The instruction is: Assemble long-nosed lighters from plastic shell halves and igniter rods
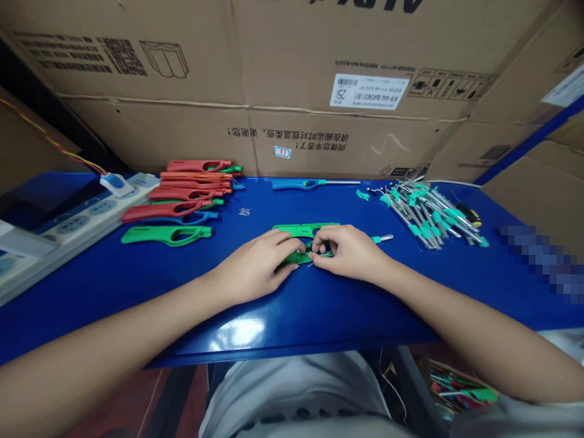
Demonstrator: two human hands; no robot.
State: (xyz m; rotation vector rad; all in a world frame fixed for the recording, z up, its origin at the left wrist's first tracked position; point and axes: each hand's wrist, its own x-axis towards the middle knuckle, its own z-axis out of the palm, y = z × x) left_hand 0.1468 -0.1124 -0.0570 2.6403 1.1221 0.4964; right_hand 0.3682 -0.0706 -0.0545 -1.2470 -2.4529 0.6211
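Note:
Near the middle of the blue table, my left hand (267,264) is closed on a green lighter shell half (297,257), which lies low over the tabletop. My right hand (349,250) pinches at the same shell from the right; what its fingertips hold is mostly hidden. A metal lighter tube (384,238) with a teal collar sticks out to the right behind my right hand. Just beyond both hands rests another green shell half (298,230). A blue lighter (314,183) with a metal tube lies farther back.
Red, blue and green lighter bodies (176,210) are stacked at the left, beside a white power strip (86,216). Small metal pieces (244,212) lie near them. Metal tubes with teal parts (426,213) pile up at right, next to a screwdriver (469,214). A cardboard box (292,85) stands behind.

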